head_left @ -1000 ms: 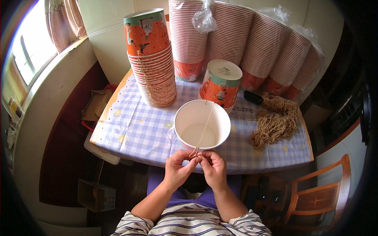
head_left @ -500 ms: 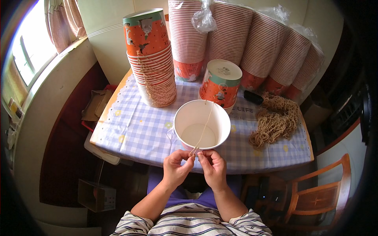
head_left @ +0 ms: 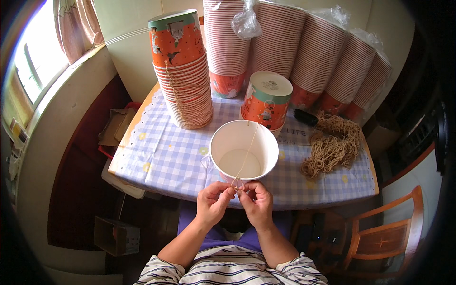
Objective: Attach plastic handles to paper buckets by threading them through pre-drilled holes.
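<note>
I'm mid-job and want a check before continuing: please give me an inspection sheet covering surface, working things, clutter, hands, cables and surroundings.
Surface: blue-and-white checked tablecloth on the table.
Working things: white-lined bucket, mouth up near the front edge; thin string running from its far rim to the hands.
Clutter: tall upside-down bucket stack at left; orange upside-down bucket behind; plastic-wrapped stacks at the back; tan string bundle at right.
Hands: left hand and right hand both pinch the string.
Cables: nothing seen for certain.
Surroundings: window left; wooden chair right.
</note>
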Available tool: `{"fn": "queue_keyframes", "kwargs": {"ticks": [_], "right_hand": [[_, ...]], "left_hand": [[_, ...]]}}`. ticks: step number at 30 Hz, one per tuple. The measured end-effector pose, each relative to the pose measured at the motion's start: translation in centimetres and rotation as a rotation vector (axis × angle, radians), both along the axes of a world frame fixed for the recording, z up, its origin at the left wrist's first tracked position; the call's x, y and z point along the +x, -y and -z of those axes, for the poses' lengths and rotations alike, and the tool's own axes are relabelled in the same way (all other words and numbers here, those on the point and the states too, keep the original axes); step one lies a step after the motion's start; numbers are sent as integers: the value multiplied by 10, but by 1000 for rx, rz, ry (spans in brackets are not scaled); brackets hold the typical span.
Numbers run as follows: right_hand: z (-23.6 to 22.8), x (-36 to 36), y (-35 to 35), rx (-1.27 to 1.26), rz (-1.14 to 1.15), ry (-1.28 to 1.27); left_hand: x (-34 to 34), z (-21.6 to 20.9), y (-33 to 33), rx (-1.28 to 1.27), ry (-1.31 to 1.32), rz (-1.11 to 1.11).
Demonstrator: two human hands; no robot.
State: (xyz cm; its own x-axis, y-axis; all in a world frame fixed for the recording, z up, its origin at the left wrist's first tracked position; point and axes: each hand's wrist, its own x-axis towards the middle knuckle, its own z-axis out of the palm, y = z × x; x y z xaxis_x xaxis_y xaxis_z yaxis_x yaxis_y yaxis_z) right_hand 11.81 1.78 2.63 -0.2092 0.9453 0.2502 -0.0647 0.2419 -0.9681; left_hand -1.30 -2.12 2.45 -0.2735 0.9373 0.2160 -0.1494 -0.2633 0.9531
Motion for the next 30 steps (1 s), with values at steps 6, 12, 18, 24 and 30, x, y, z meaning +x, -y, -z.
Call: {"fn": "queue_keyframes", "kwargs": {"ticks": [6,12,18,24,30], "right_hand": [[-2,0,0,30,-2,21],[0,-1,1,19,7,4],[4,-2,1,-22,-5,-56],[12,-3,0,-80,-13,-140],[15,-6,1,-49,-52,-244]], "left_hand": [[5,-5,-4,2,65,31],[0,2,-5,-32,98,70],[1,-1,-2,-71,51,15],[1,0,-2,-89,104,16],[1,4,-1,-78,159,57]]}}
